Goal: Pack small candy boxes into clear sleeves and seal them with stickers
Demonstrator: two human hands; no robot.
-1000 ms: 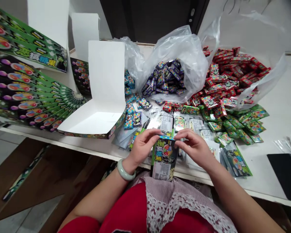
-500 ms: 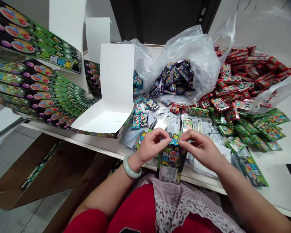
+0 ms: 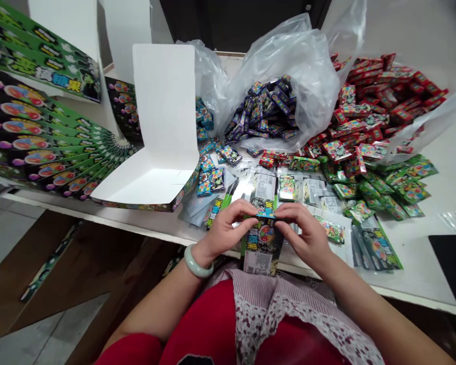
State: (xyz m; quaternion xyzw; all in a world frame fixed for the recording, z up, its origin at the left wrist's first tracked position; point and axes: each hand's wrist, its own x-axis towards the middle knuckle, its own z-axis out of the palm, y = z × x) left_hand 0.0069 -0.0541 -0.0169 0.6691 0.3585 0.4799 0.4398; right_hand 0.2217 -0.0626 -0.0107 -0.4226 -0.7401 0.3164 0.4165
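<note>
The candy packet (image 3: 263,248) lies between the hands, its long axis running straight out from the table edge (image 3: 99,218), its upper end firmly pinched by the fingers of both left hand (image 3: 228,234) and right hand (image 3: 305,234), neither hand nearer, lower end below the grip.

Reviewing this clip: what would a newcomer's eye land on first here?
The bright heaps of candy packets stand out first: red packets at upper right and blue packets in a clear plastic bag at top centre. Left of them stands an open white-lined display box. At bottom centre, the left hand and right hand hold a small printed carton.
</note>
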